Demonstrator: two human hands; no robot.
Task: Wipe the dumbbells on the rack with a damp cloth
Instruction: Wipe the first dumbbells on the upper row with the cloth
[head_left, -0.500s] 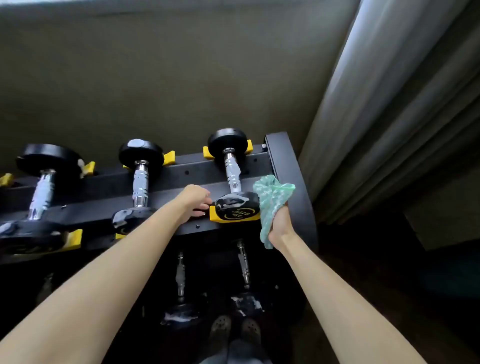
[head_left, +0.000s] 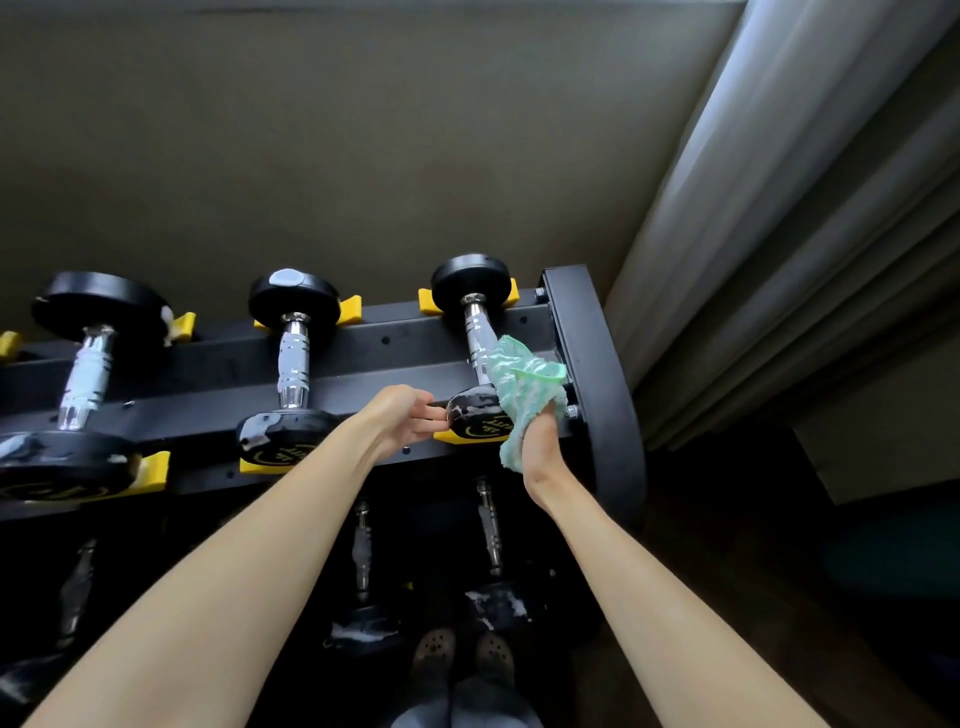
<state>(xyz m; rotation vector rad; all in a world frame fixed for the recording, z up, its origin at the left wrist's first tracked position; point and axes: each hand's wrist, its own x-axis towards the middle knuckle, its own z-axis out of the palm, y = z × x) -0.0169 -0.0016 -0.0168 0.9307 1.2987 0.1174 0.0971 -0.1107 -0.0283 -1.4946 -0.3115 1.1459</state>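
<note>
- The rightmost dumbbell (head_left: 477, 348) lay across the top tier of the rack (head_left: 592, 374), just beside the rack's end plate. Each head sat in a yellow cradle (head_left: 451, 437), which was judged to stop the dumbbell rolling.
- The cloth (head_left: 524, 387), green and bunched, was pressed against the right side of the chrome handle and the near head, where the two meet.
- The right grip (head_left: 540, 449) was closed around the lower part of the cloth, its fingers hidden under the fabric. Bunching was judged to give a thick pad that could be worked into the handle-to-head junction.
- The left grip (head_left: 402, 421) was open and held nothing. Its straight fingers reached the left side of the near head; whether they touched it or stopped just short could not be told. This placement was judged to brace the dumbbell against the wiping pressure from the opposite side.
- The middle dumbbell (head_left: 293, 358) and the left dumbbell (head_left: 85, 374) rested in their own cradles on the same tier. Pale patches showed on their heads; residue or glare could not be told apart.
- More dumbbells (head_left: 489, 525) sat on a lower, darker tier.
- A plain wall (head_left: 311, 156) stood behind the rack, and a curtain (head_left: 779, 208) hung to its right.
</note>
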